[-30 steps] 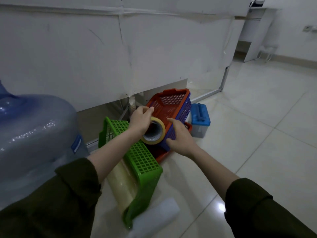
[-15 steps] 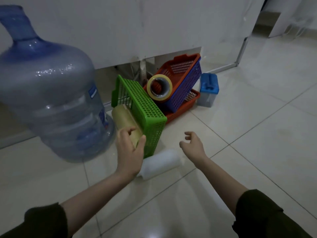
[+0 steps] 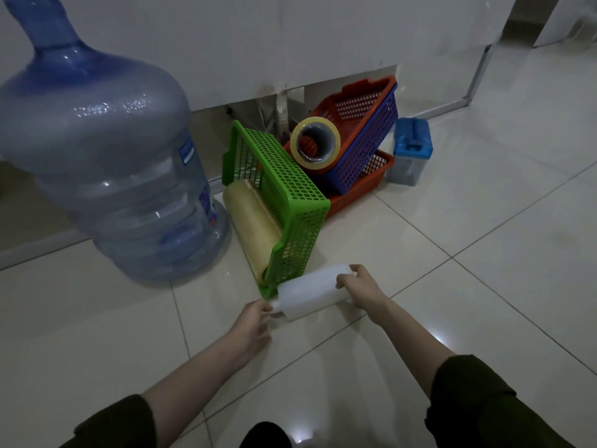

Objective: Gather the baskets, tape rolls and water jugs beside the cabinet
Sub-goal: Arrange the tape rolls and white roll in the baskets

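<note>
A white roll (image 3: 310,294) lies on the floor tiles just in front of the green basket (image 3: 290,202). My left hand (image 3: 253,324) pinches its near end and my right hand (image 3: 361,289) grips its far end. The green basket stands tipped on its side with a long yellowish film roll (image 3: 250,231) inside. A yellow tape roll (image 3: 315,143) rests on the edge of stacked orange and blue baskets (image 3: 365,140) against the white cabinet (image 3: 290,37). A big blue water jug (image 3: 103,163) stands upright at the left.
A small box with a blue lid (image 3: 412,150) stands right of the baskets. A metal frame leg (image 3: 478,69) of the cabinet reaches the floor at the far right. Glossy tiled floor stretches to the right and in front.
My hands left the yellow tape roll on the stacked baskets, drew back and dropped to the white roll on the floor, taking hold of its two ends. The view tilted downward.
</note>
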